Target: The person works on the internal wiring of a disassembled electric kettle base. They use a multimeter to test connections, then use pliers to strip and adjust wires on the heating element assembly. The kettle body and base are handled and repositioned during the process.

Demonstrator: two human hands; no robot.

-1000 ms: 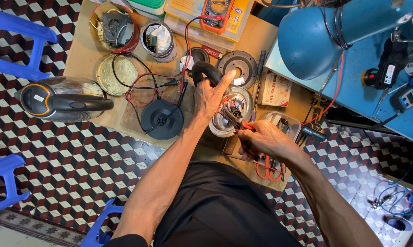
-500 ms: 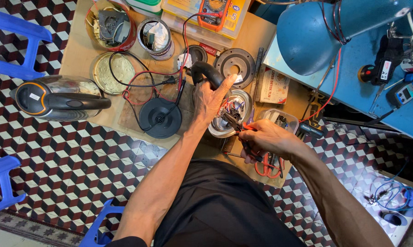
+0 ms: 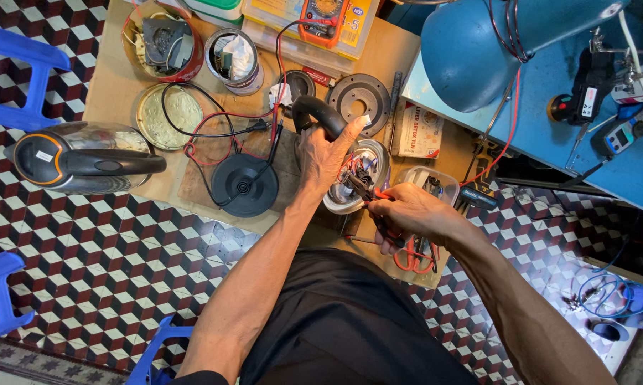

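My left hand (image 3: 326,153) grips the black handle of an upturned steel kettle (image 3: 375,158), whose open underside shows wires and contacts. My right hand (image 3: 409,212) holds red-handled pliers (image 3: 367,191), their jaws reaching into the kettle's wiring. The kettle rests on a low wooden table (image 3: 115,85). Its black round power base (image 3: 244,185) lies just left of my left wrist, with a black cord and red test leads looped beside it.
A glass kettle with black and orange handle (image 3: 79,160) lies at the left. Two cans of parts (image 3: 161,39), a round lid (image 3: 168,117), a metal base plate (image 3: 358,102), an orange multimeter (image 3: 323,18), a blue tank (image 3: 492,50), blue stools (image 3: 22,78) and more pliers (image 3: 415,257) surround the work.
The view has shifted slightly. My left hand still holds the kettle handle and my right hand keeps the pliers at the wiring, with only small movement.
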